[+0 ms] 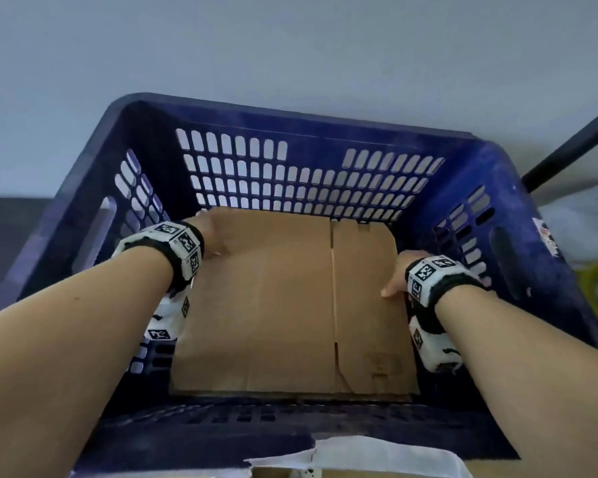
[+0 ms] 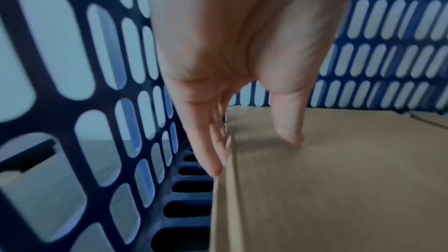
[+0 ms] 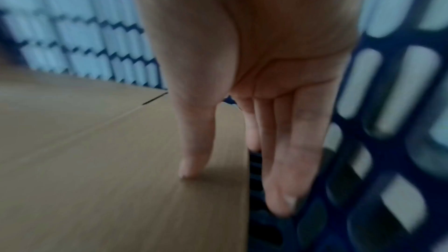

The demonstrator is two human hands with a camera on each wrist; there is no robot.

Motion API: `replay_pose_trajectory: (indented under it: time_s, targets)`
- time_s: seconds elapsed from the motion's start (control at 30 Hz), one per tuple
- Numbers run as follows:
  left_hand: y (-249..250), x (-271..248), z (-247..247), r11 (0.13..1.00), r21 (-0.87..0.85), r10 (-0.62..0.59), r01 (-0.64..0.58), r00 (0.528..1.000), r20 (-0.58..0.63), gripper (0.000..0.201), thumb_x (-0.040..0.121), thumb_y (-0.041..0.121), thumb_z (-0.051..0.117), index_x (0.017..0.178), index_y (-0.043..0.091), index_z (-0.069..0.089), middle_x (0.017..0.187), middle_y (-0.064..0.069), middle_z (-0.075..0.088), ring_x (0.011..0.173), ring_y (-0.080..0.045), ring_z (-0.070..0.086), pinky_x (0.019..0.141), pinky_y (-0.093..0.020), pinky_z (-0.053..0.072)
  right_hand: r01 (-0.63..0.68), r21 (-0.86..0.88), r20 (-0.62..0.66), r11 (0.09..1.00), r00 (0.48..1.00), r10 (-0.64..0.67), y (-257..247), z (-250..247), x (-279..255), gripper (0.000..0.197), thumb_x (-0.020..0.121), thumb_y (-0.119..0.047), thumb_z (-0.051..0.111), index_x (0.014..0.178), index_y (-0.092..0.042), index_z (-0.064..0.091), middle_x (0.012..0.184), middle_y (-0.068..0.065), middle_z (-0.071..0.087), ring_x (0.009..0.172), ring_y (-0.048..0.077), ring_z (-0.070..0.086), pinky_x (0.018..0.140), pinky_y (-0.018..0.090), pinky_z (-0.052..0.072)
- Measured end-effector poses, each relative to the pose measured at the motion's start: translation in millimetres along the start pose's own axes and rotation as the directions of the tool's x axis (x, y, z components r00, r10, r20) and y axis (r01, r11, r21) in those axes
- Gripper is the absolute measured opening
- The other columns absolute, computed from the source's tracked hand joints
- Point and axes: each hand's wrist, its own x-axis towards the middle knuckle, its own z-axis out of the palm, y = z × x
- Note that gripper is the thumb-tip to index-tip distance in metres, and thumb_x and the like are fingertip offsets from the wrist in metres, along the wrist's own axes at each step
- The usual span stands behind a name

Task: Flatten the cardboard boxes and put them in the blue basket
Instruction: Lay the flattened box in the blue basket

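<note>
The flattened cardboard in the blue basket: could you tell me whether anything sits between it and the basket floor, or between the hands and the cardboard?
Nothing visible does. The flattened cardboard lies low inside the blue basket, with only slotted floor showing beside its edges. The left hand and right hand each have the thumb on top and fingers down the cardboard's side edge. What lies beneath it is hidden.

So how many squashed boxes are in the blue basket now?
1 for sure: the flattened cardboard box lies on the bottom of the blue basket, with the left hand and right hand at its side edges. More may hide beneath it.
</note>
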Motion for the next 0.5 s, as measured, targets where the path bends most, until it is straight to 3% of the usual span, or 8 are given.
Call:
replay_pose_trajectory:
  time_s: [0.03,0.1,0.13,0.2,0.27,0.33,0.43,0.5]
  targets:
    - [2.9,-0.1,1.5,0.999,0.037,0.014,-0.013,1.000,-0.025,0.078,0.078,0.031,0.074,0.139,0.007,0.031,0.135,-0.018,0.045,0.119,-0.033,0.051,0.096,-0.044,0.047,0.026,-0.090,-0.078,0.996,0.996,-0.033,-6.1,0.1,1.2,0.068,0.074,-0.039,0.078,0.126,-0.005,0.051,0.119,0.012,0.062,0.106,0.028,0.061,0.077,0.030,0.048]
    - [6.9,0.3,8.0,0.983,0.174,0.083,-0.064,0.991,-0.102,0.090,0.071,0.042,0.078,0.139,0.009,0.030,0.138,-0.016,0.039,0.123,-0.033,0.046,0.098,-0.045,0.046,0.125,-0.192,-0.192,0.974,0.968,-0.162,-21.6,0.2,2.9,0.084,0.070,-0.040,0.081,0.135,-0.008,0.038,0.123,0.013,0.057,0.108,0.030,0.059,0.075,0.032,0.048]
    - [9.9,-0.3,9.6,0.961,0.257,0.136,-0.098,0.982,-0.132,0.093,0.069,0.047,0.078,0.139,0.009,0.031,0.138,-0.015,0.037,0.125,-0.032,0.043,0.099,-0.045,0.045,0.207,-0.221,-0.199,0.953,0.947,-0.252,-30.2,1.8,5.9,0.092,0.069,-0.042,0.081,0.140,-0.012,0.031,0.129,0.014,0.051,0.112,0.031,0.056,0.081,0.035,0.050]
    - [20.6,-4.4,9.8,0.917,0.345,0.259,-0.200,0.957,-0.134,0.095,0.066,0.057,0.075,0.141,0.015,0.033,0.137,-0.011,0.038,0.127,-0.031,0.041,0.101,-0.047,0.043,0.361,-0.280,-0.095,0.889,0.911,-0.400,-48.7,6.7,8.0,0.107,0.067,-0.049,0.079,0.149,-0.023,0.016,0.147,0.014,0.032,0.128,0.034,0.043,0.098,0.044,0.046]
    - [33.8,-8.4,10.6,0.857,0.404,0.365,-0.319,0.930,-0.039,0.097,0.062,0.068,0.070,0.142,0.029,0.031,0.141,-0.005,0.037,0.127,-0.030,0.041,0.102,-0.050,0.040,0.412,-0.265,0.019,0.872,0.906,-0.422,-63.4,14.7,7.9,0.118,0.066,-0.053,0.078,0.151,-0.030,0.001,0.157,0.012,0.007,0.141,0.037,0.020,0.109,0.052,0.033]
    - [45.9,-12.9,17.4,0.812,0.423,0.404,-0.401,0.911,0.088,0.103,0.057,0.075,0.068,0.144,0.044,0.022,0.152,0.001,0.025,0.137,-0.028,0.031,0.105,-0.056,0.034,0.401,-0.246,0.059,0.882,0.915,-0.400,-69.7,24.3,9.3,0.125,0.063,-0.056,0.079,0.150,-0.031,-0.008,0.158,0.011,-0.010,0.145,0.038,0.003,0.112,0.058,0.025]
    - [54.4,-13.4,34.7,0.815,0.368,0.387,-0.448,0.893,0.231,0.125,0.055,0.060,0.081,0.148,0.044,0.000,0.159,0.001,-0.006,0.146,-0.030,-0.004,0.110,-0.061,0.024,0.395,-0.255,0.061,0.883,0.917,-0.393,-69.6,32.0,12.6,0.129,0.062,-0.056,0.079,0.150,-0.031,-0.013,0.157,0.012,-0.017,0.145,0.039,-0.003,0.113,0.058,0.023]
    - [55.8,-13.0,43.0,0.782,0.439,0.368,-0.443,0.896,0.247,0.135,0.053,0.054,0.084,0.148,0.042,-0.012,0.157,-0.001,-0.018,0.144,-0.031,-0.017,0.109,-0.063,0.024,0.394,-0.257,0.058,0.883,0.918,-0.392,-69.8,33.5,14.1,0.129,0.064,-0.054,0.080,0.149,-0.031,-0.014,0.157,0.011,-0.018,0.144,0.040,-0.006,0.113,0.059,0.021]
